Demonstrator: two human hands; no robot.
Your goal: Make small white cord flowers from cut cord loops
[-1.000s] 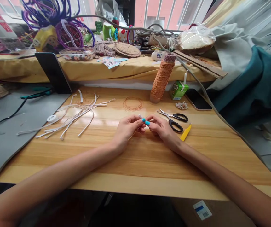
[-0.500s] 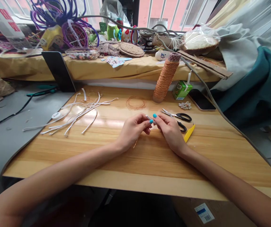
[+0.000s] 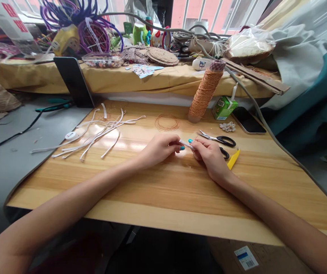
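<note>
Between my two hands stretches a short piece of white cord (image 3: pixel 186 144). My left hand (image 3: pixel 166 147) pinches its left end between thumb and fingers. The other end sits in the pinch of my right hand (image 3: pixel 206 152); the fingers hide most of it. Just beyond my right hand lie black-handled scissors (image 3: pixel 217 138), blades pointing left. A yellow tool (image 3: pixel 233 159) rests beside my right wrist. Several loose white cords (image 3: pixel 95 139) are spread on the left of the wooden table. A coil of thin orange-brown thread (image 3: pixel 167 122) lies behind my hands.
At the table's back stand a cone of orange twine (image 3: pixel 206 93) and a green drink carton (image 3: pixel 224 108). A phone (image 3: pixel 249 120) and a small beaded piece (image 3: pixel 227 126) lie right of them. A dark tablet (image 3: pixel 73 82) leans at back left. A cluttered ledge (image 3: pixel 109 82) runs behind.
My hands have moved slightly apart, and more of the white cord shows between them. The thin thread end that hung below my left hand is out of sight. The view has shifted a little.
</note>
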